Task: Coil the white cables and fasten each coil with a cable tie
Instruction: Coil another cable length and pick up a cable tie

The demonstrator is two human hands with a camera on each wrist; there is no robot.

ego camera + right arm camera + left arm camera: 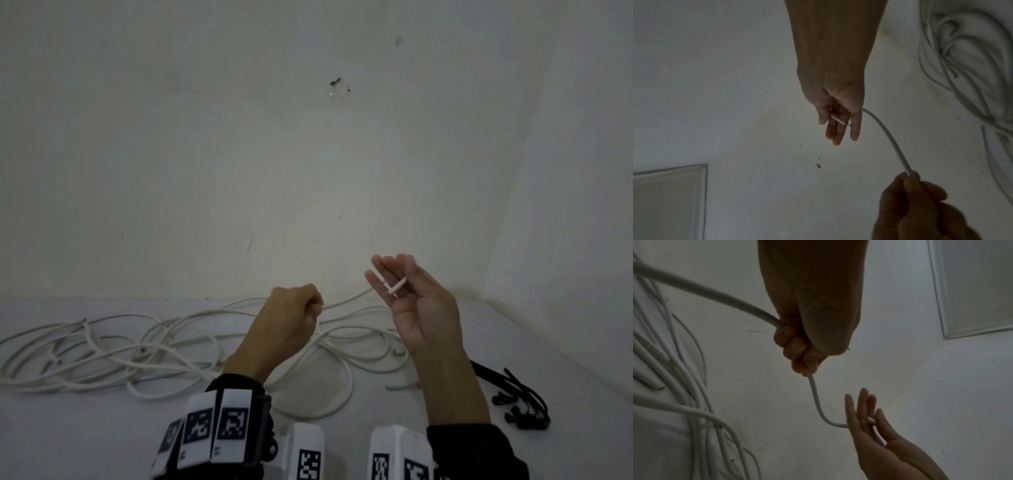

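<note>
Step in hand: I judge that I am starting the first loop of a coil, with the free end of one white cable (346, 301) lifted off the pile.
Left hand (291, 318): my fingers are curled into a fist round the cable a little way back from its end; the long run drops from the fist to the pile.
Right hand (411, 301): palm up, fingers nearly straight, the cable end (397, 286) lying across them with the thumb against it; a light hold, not a fist.
How to do it well: I should pin the end firmly with the right thumb first, then feed even loops from the left hand, letting the cable twist freely so it does not kink.
Risk: the run may snag in the tangle, so I should draw slowly.
Cable pile (154, 353): loose, overlapping, uncoiled, spread to my left and ahead.
Cable ties (524, 401): a black bunch at my right, untouched.
Surface (102, 428): pale, plain, dim.
Room: a whitish wall (308, 154) with dark marks rises behind the surface, meeting a second wall at the right.
</note>
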